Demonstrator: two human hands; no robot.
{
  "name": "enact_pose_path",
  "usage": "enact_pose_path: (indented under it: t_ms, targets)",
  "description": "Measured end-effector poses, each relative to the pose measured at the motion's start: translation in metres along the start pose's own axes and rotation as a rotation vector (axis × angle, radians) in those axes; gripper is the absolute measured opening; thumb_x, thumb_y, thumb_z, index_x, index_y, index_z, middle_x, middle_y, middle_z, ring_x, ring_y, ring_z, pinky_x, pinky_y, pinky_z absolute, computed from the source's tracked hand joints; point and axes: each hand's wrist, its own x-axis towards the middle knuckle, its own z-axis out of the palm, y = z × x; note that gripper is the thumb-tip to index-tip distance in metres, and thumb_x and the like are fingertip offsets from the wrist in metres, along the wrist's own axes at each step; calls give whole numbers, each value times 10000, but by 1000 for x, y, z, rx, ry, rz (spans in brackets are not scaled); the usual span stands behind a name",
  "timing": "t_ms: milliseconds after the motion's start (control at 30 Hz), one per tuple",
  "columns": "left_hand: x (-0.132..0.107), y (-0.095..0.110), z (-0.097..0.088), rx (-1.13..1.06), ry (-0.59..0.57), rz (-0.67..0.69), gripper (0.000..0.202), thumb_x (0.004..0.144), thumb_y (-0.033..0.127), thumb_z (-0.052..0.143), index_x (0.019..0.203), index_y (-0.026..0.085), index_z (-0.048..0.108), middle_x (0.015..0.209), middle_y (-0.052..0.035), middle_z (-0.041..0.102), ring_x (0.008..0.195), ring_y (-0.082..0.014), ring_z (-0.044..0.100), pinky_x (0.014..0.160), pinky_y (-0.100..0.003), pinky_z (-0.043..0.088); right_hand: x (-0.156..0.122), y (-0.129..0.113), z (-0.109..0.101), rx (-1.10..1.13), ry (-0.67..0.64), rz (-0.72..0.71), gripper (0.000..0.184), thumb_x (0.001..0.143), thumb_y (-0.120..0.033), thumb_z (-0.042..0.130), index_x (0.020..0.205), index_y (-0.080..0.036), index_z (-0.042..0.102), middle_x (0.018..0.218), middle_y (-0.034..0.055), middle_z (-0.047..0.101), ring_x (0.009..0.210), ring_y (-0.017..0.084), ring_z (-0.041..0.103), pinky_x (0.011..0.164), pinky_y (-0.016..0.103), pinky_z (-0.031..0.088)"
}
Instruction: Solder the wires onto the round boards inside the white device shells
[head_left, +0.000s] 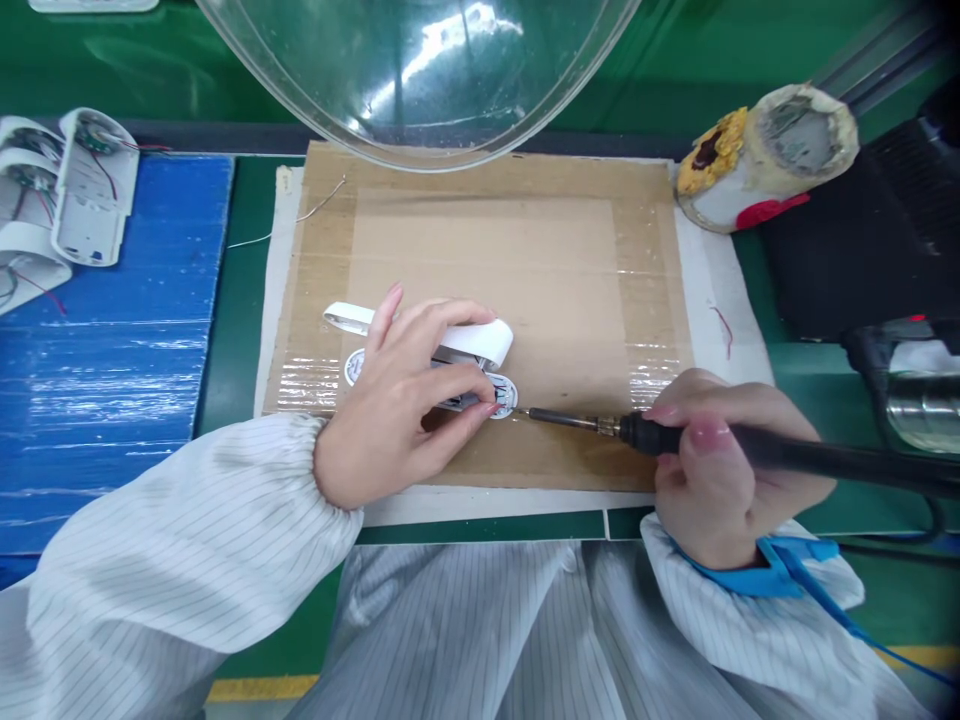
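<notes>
My left hand is closed over a white plastic housing lying on the cardboard. Its thumb and index finger press together at the housing's round near end, where thin wires show; what exactly sits in the pinch is too small to tell. The middle of the housing is hidden under this hand. A soldering iron is gripped by its black handle in my right hand. Pointing left, its tip is just beside the round end; whether they touch I cannot tell.
Several white housings with wires lie on a blue board at the left. A clear round lens-like disc overhangs the back. At right stand a tin with a yellow sponge, a black box and a solder spool.
</notes>
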Motion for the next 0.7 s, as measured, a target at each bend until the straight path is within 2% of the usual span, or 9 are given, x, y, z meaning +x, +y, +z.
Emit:
enact_pose_path:
  t_ms: [233, 400, 700]
  targets:
    - [1, 0, -1, 3, -10, -11, 136, 898, 217, 615, 796, 251, 699, 1341, -38, 552, 1268, -206, 501, 1211, -533, 61, -2, 1, -1, 1, -35, 36, 130, 831, -208, 629, 703, -183, 635, 575, 4, 588, 420, 108, 479, 358, 249, 356]
    - [1, 0, -1, 4, -1, -16, 131, 901, 215, 614, 798, 239, 692, 1334, -40, 561, 1270, -194, 500, 1212, -502, 70, -2, 0, 1, 9, -56, -8, 121, 844, -196, 627, 729, -183, 659, 570, -7, 587, 421, 101, 466, 350, 254, 327]
    - [2, 2, 1, 27, 11, -33, 122, 891, 207, 622, 793, 234, 691, 1329, -38, 568, 1282, -174, 495, 1215, -450, 77, -5, -4, -3, 14, -143, 111, 87, 851, -181, 633, 775, -170, 675, 655, -14, 631, 497, 91, 502, 450, 279, 362]
